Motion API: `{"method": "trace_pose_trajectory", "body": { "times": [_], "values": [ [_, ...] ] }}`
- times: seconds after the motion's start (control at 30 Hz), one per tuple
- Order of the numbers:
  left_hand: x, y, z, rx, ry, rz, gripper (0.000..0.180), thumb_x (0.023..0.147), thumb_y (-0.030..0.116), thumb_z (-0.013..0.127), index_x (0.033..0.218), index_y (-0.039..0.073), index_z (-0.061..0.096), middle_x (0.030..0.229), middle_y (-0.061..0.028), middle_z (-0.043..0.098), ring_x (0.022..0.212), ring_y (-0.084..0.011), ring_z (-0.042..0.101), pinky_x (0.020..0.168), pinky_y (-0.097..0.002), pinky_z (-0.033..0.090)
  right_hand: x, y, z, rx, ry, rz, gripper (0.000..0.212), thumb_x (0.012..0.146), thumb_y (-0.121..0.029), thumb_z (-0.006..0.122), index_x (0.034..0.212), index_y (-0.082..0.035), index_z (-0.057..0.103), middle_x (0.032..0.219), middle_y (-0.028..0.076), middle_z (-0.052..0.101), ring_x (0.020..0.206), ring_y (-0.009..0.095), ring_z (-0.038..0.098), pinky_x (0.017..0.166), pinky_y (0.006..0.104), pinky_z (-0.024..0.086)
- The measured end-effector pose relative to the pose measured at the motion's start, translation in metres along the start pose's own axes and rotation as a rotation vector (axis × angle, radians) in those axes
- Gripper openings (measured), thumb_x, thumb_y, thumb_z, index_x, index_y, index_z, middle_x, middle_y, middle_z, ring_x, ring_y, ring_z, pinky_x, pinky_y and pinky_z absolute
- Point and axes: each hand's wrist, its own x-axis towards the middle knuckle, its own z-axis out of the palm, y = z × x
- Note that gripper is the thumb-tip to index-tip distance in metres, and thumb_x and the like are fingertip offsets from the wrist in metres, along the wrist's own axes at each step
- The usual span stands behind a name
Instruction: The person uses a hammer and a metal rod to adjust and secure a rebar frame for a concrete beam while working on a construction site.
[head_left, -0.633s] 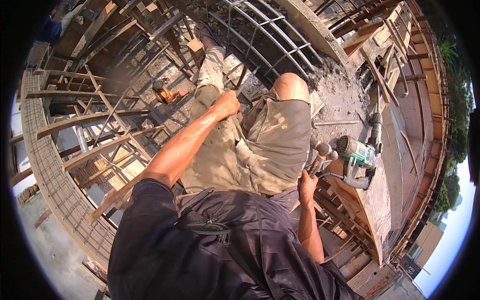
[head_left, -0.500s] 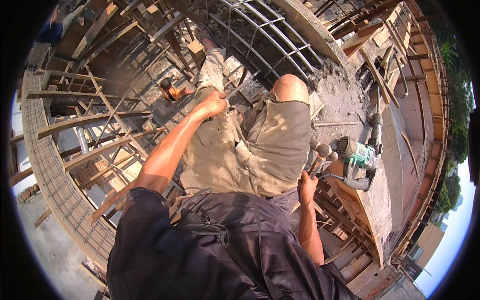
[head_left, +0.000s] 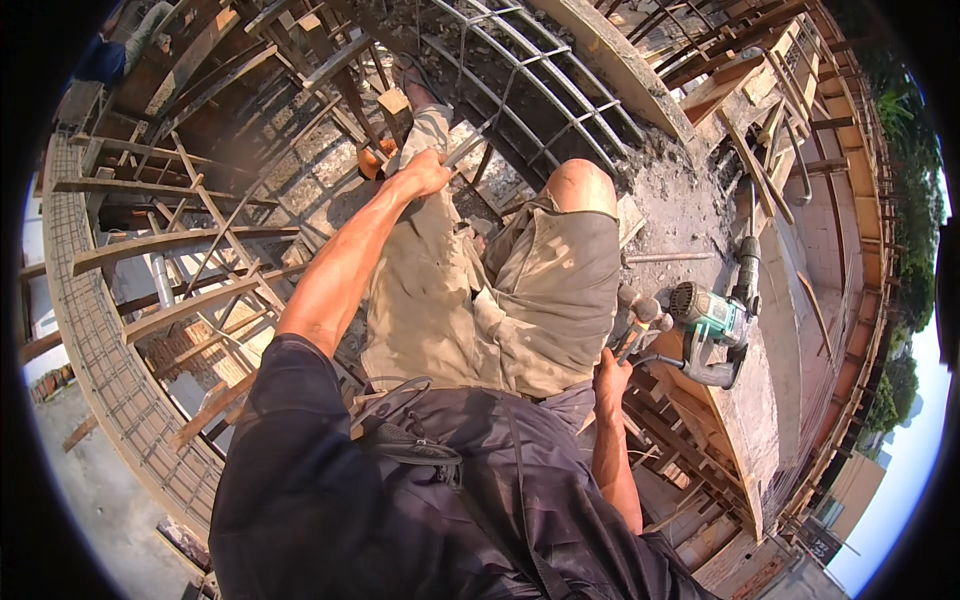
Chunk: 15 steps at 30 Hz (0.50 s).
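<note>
Forward of my left knee, my left hand (head_left: 428, 173) is closed around a thin grey metal bar (head_left: 468, 147). The bar slants up and right toward the rebar cage; its exact kind is unclear. My right hand (head_left: 612, 375) is low beside my right thigh, fingers wrapped round the handle of a hammer (head_left: 640, 322) with a rounded, dusty head. Just right of the hammer, a green and grey demolition hammer (head_left: 710, 318) lies on the concrete, its bit pointing away from me. Neither hand touches that machine.
I sit astride formwork with rebar (head_left: 560, 65) ahead. Timber props and braces (head_left: 185, 245) stand below on the left. A short rod (head_left: 672, 257) lies on rough concrete (head_left: 690, 215). Below, partly behind my left leg, a person's orange headgear or clothing (head_left: 374, 158) shows.
My left hand has moved forward with the metal bar, which now tilts more steeply. My right hand has barely moved. The orange-clad person below has shifted to the right behind my leg.
</note>
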Motion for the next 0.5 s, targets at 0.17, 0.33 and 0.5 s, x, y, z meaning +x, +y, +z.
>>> {"method": "trace_pose_trajectory", "body": {
  "times": [0.17,0.33,0.5],
  "values": [
    [0.036,-0.117,-0.026,0.066,0.312,0.290,0.050,0.086,0.013,0.055,0.136,0.006,0.057,0.101,-0.0231,0.070,0.087,-0.0318,0.069,0.081,-0.0379,0.052,-0.003,-0.006,0.009,-0.027,-0.056,0.059,0.029,0.082,-0.014,0.064,0.061,-0.013,0.044,0.048,-0.004,0.041,0.034,0.010,0.035,0.033,0.0277,0.025],
    [0.003,-0.061,0.002,-0.080,0.101,0.101,0.051,0.089,0.013,0.054,0.139,0.003,0.054,0.084,-0.0174,0.067,0.063,-0.0240,0.063,0.060,-0.0389,0.050,-0.005,-0.009,0.007,-0.040,-0.027,0.029,0.029,0.082,-0.016,0.064,0.062,-0.013,0.044,0.048,-0.004,0.041,0.034,0.010,0.036,0.033,0.0279,0.025],
    [-0.029,-0.075,-0.004,-0.281,-0.001,0.061,0.052,0.095,0.014,0.053,0.145,0.002,0.044,0.068,-0.0054,0.056,0.050,-0.0147,0.050,0.047,-0.0342,0.042,-0.004,-0.009,0.008,-0.053,-0.025,0.017,0.030,0.082,-0.016,0.064,0.061,-0.013,0.043,0.048,-0.005,0.040,0.035,0.008,0.035,0.034,0.0268,0.024]
  ]
}}
